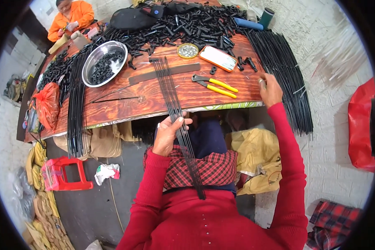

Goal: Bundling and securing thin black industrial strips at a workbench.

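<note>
My left hand (169,131) is closed round a fanned bundle of thin black rods (173,93), held over my lap. The far ends of the rods rest on the wooden table, across a flat dark bar (137,78), and the near ends reach my waist. At the table's right edge my right hand (271,89) is raised with its fingers curled in. Whatever it may hold is hidden. Just beyond it lies a large stack of long black rods (285,71). Yellow-handled pliers (218,87) rest on the tabletop between my hands.
A metal bowl (85,74) holds small black rings. Nearby are a round tin (188,51) of small pieces and an orange-rimmed white tray (219,58). Black tubular parts (183,25) heap up behind. More rods (76,104) overhang the left edge. Another person (73,18) sits far left.
</note>
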Tool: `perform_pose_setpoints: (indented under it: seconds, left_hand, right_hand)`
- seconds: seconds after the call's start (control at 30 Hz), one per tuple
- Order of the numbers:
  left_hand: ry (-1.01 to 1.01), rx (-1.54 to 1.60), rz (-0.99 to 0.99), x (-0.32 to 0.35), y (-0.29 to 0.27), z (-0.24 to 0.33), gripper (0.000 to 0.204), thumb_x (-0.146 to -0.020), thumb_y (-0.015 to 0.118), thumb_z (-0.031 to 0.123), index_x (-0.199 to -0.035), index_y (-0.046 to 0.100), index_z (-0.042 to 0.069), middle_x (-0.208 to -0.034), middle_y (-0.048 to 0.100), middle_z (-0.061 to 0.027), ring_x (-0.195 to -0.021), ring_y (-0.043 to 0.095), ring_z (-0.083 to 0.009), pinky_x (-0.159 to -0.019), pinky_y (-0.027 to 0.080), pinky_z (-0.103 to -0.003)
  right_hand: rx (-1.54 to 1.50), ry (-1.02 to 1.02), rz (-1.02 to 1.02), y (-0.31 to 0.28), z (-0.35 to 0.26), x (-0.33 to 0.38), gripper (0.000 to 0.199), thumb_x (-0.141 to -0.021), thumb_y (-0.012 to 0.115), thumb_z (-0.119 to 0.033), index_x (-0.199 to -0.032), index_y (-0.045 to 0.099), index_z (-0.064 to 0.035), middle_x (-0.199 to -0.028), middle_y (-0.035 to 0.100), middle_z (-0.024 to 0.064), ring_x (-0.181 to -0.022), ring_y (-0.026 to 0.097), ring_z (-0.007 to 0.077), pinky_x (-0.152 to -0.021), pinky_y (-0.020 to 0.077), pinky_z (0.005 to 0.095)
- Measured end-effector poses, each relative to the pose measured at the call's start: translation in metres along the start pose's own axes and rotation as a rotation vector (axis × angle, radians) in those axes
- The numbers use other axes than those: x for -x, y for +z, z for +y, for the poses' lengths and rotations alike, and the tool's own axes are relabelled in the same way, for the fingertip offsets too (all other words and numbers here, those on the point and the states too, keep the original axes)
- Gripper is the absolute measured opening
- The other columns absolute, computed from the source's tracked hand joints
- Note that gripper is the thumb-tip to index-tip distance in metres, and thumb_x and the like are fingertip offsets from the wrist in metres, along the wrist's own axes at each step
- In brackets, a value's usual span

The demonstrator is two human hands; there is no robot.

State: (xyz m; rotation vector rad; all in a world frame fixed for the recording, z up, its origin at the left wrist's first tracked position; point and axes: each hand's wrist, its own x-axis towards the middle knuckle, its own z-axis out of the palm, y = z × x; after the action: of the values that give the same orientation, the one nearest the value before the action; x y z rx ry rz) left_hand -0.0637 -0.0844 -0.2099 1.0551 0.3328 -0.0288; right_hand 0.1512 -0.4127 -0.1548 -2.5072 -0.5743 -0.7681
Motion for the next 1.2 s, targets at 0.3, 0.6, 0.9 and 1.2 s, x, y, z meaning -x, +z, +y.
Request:
perform_pose_setpoints:
  seconds: [0.3,0.6,0.9,1.2]
  left_hand:
    - [-0.007,-0.003,-0.005,-0.005,0.002,0.005,0.034,-0.099,0.062,0.019,-0.126,0.06,-0.001,-0.106,0.072,-0.0124,-0.085,0.065,-0.0126,-0.08,0.053,-0.027]
    - [-0.036,-0.041,-0.017,-0.002,0.009,0.009,0.035,-0.101,0.058,0.022,-0.128,0.059,0.001,-0.113,0.071,-0.0103,-0.086,0.064,-0.0092,-0.069,0.056,-0.024]
    - [-0.007,-0.065,-0.035,0.0,0.014,0.014,0.04,-0.101,0.058,0.026,-0.129,0.055,-0.001,-0.113,0.07,-0.0127,-0.093,0.064,-0.0133,-0.078,0.057,-0.028]
    - [-0.003,-0.073,-0.146,-0.002,0.017,0.009,0.04,-0.103,0.052,0.031,-0.13,0.054,0.001,-0.117,0.069,-0.0156,-0.096,0.068,-0.0194,-0.081,0.056,-0.035]
  right_hand:
    - [-1.183,0.41,-1.152,0.015,-0.156,0.132,0.033,-0.103,0.051,-0.019,-0.128,0.056,0.0015,-0.111,0.067,0.0125,-0.095,0.067,0.0171,-0.086,0.0544,0.031]
    - [-1.557,0.899,-1.046,0.038,-0.22,0.139,0.038,-0.106,0.045,-0.037,-0.124,0.054,-0.0052,-0.085,0.067,0.0044,-0.066,0.063,0.0105,-0.06,0.0551,0.0249]
    - [-1.624,0.881,-0.981,0.043,-0.217,0.136,0.029,-0.105,0.046,-0.029,-0.117,0.057,-0.0051,-0.08,0.063,0.002,-0.058,0.054,0.0068,-0.051,0.0472,0.0225]
    - [-1.704,0.957,-1.04,0.04,-0.205,0.128,0.036,-0.102,0.051,-0.03,-0.126,0.055,-0.005,-0.084,0.059,0.001,-0.063,0.053,0.008,-0.054,0.0451,0.0242]
